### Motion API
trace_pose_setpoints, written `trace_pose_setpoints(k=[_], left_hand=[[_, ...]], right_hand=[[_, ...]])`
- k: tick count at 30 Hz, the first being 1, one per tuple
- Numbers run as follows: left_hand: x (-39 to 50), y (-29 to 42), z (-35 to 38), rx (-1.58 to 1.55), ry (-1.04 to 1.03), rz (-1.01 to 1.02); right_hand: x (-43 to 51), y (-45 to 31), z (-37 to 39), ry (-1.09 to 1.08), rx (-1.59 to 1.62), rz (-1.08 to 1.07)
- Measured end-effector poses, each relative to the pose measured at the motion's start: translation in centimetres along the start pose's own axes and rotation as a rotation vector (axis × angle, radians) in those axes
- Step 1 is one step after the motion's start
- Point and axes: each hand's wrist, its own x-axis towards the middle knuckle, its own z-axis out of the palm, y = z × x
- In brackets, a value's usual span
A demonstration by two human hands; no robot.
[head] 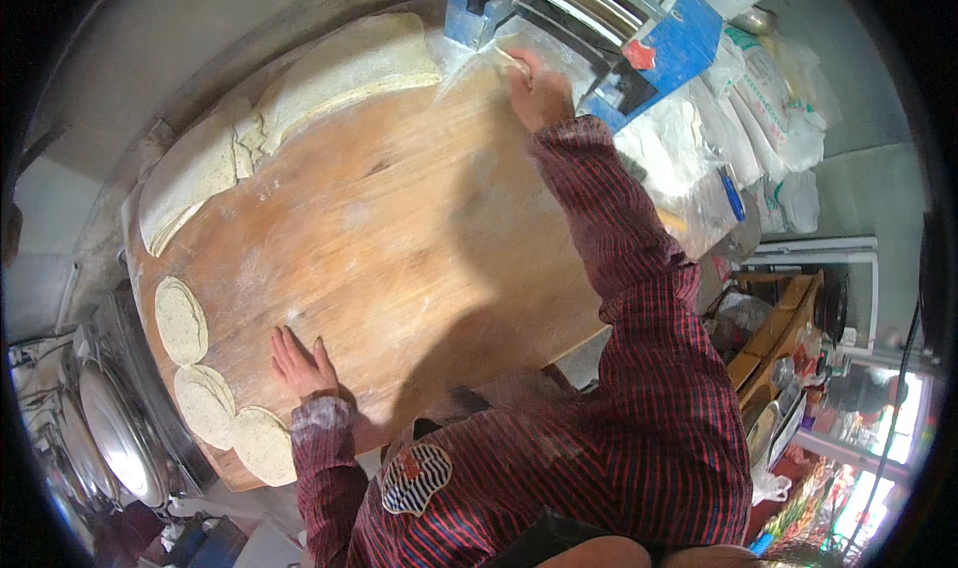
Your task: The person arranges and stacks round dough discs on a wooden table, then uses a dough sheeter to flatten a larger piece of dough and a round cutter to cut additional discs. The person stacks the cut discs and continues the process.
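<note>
My left hand (305,366) rests on the floured wooden board (367,223) with its fingers spread, holding nothing. Close by, along the left edge, lie several round flat dough pieces (263,446), some stacked and flecked with dark bits. At the far side my right hand (540,89) reaches down by the foot of a blue-framed roller machine (651,51). Its fingers are curled around or against something thin and pale; blur hides what that is. White flour or thin film (468,63) shows just left of it. Folded dough sheets (355,70) lie along the far edge.
Plastic bags (673,145) and white sacks (771,104) are heaped right of the machine. A blue-handled tool (732,194) lies among them. Round metal lids or trays (123,433) stand upright beyond the board's left edge. A wooden shelf (778,336) is at the right.
</note>
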Motion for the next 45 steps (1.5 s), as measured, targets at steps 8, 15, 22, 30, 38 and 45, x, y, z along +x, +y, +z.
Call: trace_pose_setpoints(k=[8, 15, 22, 30, 38, 45], left_hand=[[0.3, 0.3, -0.1, 0.007, -0.023, -0.030], [0.4, 0.2, -0.3, 0.004, -0.039, -0.045], [-0.1, -0.7, 0.4, -0.041, 0.036, -0.052], [-0.1, -0.6, -0.4, -0.081, 0.143, -0.072], [-1.1, 1.7, 1.7, -1.363, 0.314, -0.445], [0.0, 0.0, -0.7, -2.041, -0.093, -0.323]], right_hand=[[4.9, 14.5, 6.3, -0.252, -0.693, -0.099], [-2.1, 2.5, 8.2, -0.434, -0.556, -0.276], [-3.4, 1.5, 11.8, -0.267, -0.309, -0.219], [-2.8, 0.5, 17.5, -0.615, 0.172, 0.007], [-12.2, -10.8, 16.5, -0.291, 0.259, -0.305], [-31.1, -24.6, 11.7, -0.688, 0.410, -1.108]])
